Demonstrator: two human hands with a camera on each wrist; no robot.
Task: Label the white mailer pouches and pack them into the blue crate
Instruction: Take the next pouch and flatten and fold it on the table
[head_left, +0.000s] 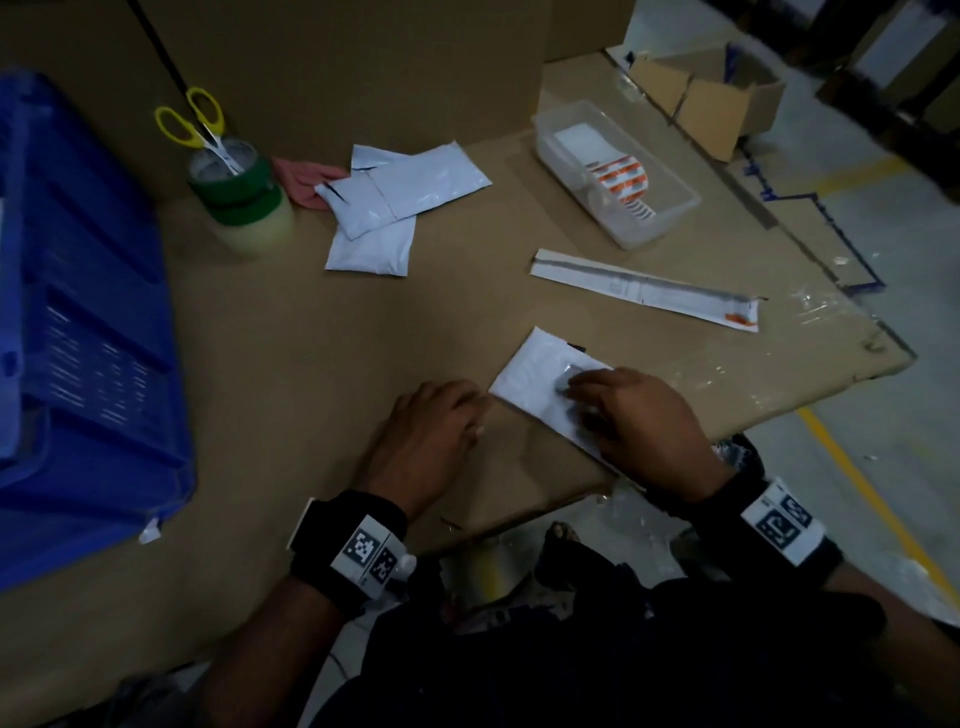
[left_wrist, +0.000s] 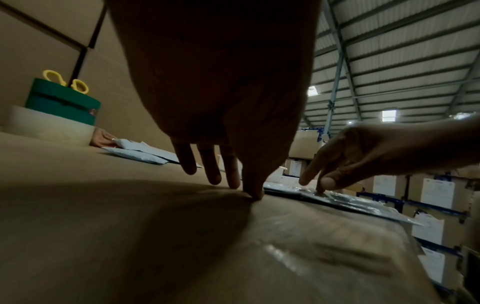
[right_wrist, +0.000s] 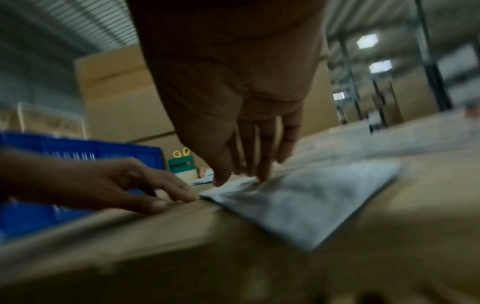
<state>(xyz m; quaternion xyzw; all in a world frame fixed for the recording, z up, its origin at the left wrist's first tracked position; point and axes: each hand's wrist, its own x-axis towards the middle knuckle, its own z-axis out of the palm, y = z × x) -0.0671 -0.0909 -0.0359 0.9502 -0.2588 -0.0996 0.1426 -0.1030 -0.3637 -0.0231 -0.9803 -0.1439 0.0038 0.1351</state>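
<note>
One white mailer pouch lies flat near the front edge of the cardboard top. My right hand presses down on it with straight fingers, and in the blurred right wrist view the fingertips sit on the pouch near its left corner. My left hand rests flat on the cardboard just left of that corner, holding nothing; its fingertips touch the board beside the pouch. A pile of more white pouches lies at the back. The blue crate stands at the left.
A clear tub holding a roll of orange-printed labels sits at the back right. A long label backing strip lies beyond the pouch. Stacked tape rolls hold yellow scissors. An open carton stands on the floor.
</note>
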